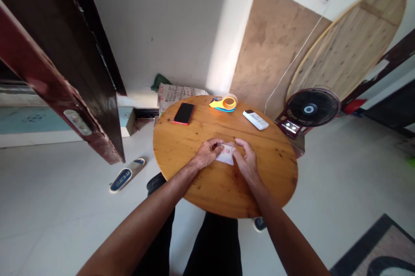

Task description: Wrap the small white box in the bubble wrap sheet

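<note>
A small white packet with a red mark [226, 154] lies near the middle of the round wooden table [272, 172]. My left hand [207, 153] pinches its left edge with curled fingers. My right hand [245, 160] rests on its right side, fingers closed against it. Both forearms reach in from below.
On the far side of the table lie a red-cased phone [183, 113], a yellow and blue tape dispenser [225, 103] and a white remote [256, 119]. A black fan [310, 109] stands right of the table. Wooden boards lean on the wall. A slipper [126, 175] lies on the floor at left.
</note>
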Action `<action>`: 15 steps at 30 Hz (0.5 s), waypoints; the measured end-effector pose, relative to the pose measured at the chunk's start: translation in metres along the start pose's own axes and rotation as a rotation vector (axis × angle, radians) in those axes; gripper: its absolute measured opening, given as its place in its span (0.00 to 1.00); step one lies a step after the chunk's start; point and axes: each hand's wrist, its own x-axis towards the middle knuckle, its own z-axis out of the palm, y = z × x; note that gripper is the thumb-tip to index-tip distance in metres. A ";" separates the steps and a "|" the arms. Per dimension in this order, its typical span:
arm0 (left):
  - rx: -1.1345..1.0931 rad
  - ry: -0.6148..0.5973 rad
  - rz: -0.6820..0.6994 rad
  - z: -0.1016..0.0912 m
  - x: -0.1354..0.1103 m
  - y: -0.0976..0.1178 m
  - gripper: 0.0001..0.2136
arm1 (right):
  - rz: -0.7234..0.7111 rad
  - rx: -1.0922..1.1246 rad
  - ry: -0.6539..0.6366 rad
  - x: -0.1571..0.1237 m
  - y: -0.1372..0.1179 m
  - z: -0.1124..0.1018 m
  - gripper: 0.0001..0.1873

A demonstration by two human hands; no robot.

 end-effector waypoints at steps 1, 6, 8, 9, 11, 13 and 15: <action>-0.005 -0.002 0.000 0.000 0.000 -0.001 0.13 | -0.006 0.007 -0.008 0.003 0.000 0.001 0.16; -0.031 -0.008 -0.004 0.001 0.001 -0.002 0.16 | -0.149 -0.034 -0.039 0.019 -0.003 0.000 0.08; -0.043 0.000 -0.012 0.001 0.001 -0.001 0.18 | -0.178 -0.064 -0.034 0.024 -0.006 0.000 0.09; -0.049 0.005 -0.016 0.002 0.001 -0.001 0.20 | -0.189 -0.070 -0.030 0.025 -0.008 0.000 0.09; -0.061 0.011 -0.021 0.001 0.000 0.000 0.22 | -0.211 -0.062 -0.031 0.024 -0.011 0.002 0.09; -0.062 0.002 -0.017 0.001 0.000 0.000 0.23 | -0.231 -0.059 -0.050 0.020 -0.014 0.004 0.10; -0.057 -0.014 -0.013 0.000 -0.001 0.001 0.23 | -0.253 -0.086 -0.068 0.013 -0.016 0.004 0.10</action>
